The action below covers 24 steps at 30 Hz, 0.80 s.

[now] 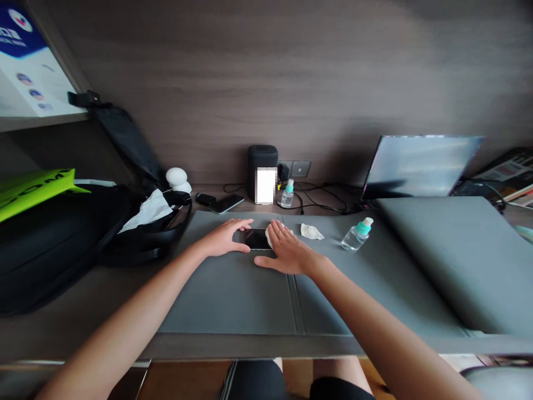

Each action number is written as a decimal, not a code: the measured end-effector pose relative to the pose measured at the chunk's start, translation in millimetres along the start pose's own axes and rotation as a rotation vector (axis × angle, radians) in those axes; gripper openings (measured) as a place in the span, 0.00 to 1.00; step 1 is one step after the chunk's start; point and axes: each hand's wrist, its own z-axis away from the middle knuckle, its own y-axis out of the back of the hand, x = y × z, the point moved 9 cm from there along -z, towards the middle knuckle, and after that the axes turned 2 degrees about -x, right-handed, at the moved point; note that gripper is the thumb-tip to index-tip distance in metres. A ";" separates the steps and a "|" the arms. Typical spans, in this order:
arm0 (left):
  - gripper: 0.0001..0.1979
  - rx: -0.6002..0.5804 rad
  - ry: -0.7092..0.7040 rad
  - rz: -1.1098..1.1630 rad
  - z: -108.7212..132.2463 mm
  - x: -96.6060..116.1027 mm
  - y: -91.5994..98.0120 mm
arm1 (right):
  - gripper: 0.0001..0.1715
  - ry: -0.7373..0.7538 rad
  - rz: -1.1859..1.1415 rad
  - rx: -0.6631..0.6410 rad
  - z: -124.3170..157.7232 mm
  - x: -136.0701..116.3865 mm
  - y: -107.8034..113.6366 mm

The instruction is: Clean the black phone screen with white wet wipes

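Observation:
A smartphone (256, 239) with a dark screen lies flat on the grey desk mat (233, 297). My left hand (227, 238) grips its left end, thumb at the near edge and fingers at the far edge. Flat over the phone's right part, my right hand (286, 248) presses a white wipe (268, 238) against it, fingers straight and thumb apart. The hand hides most of the wipe and the phone's right end. Just right of that hand rests a crumpled white wipe (311, 231). Farther right stands a clear spray bottle (356, 237) with a turquoise collar.
Along the back are another phone (227, 204), a black speaker (262, 158), a second small bottle (287, 195) and loose cables (328, 194). A black bag (50, 244) fills the left. At right stand a laptop-like screen (420, 166) and a folded grey mat section (453, 250).

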 end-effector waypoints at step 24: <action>0.40 -0.004 -0.052 0.059 -1.5 -2.4 -2.8 | 0.75 0.015 -0.026 0.020 -17.9 -27.1 -3.0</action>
